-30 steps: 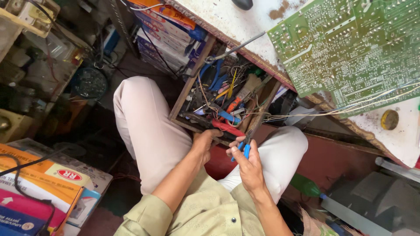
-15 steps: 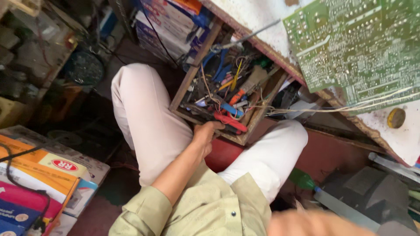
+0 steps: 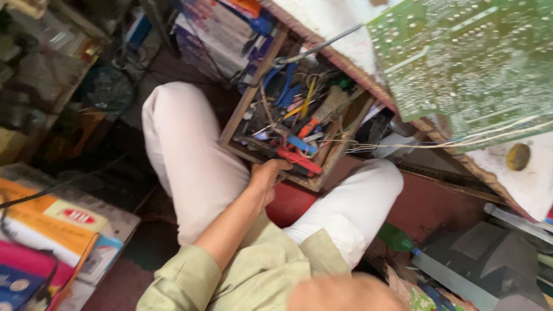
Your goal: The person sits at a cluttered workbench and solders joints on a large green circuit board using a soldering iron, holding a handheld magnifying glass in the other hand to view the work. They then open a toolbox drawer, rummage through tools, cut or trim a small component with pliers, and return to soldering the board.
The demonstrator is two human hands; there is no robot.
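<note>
Left hand [image 3: 266,175] grips the front edge of the open wooden drawer [image 3: 242,112], fingers curled over it just beside the red pliers [image 3: 296,159], as it did a second ago. Right hand [image 3: 345,292], which then held a small blue tool above the lap, has drawn back to a blur at the bottom edge; its grip cannot be told and the tool is out of sight. Drawer stays pulled out over the knees, under the tabletop [image 3: 340,23] with the green circuit board [image 3: 466,57].

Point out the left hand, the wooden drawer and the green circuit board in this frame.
left hand [image 3: 266,177], head view, on the back of the hand at the drawer's front edge.
wooden drawer [image 3: 249,99], head view, on its left side wall.
green circuit board [image 3: 466,57], head view, on the middle of its solder side.
</note>
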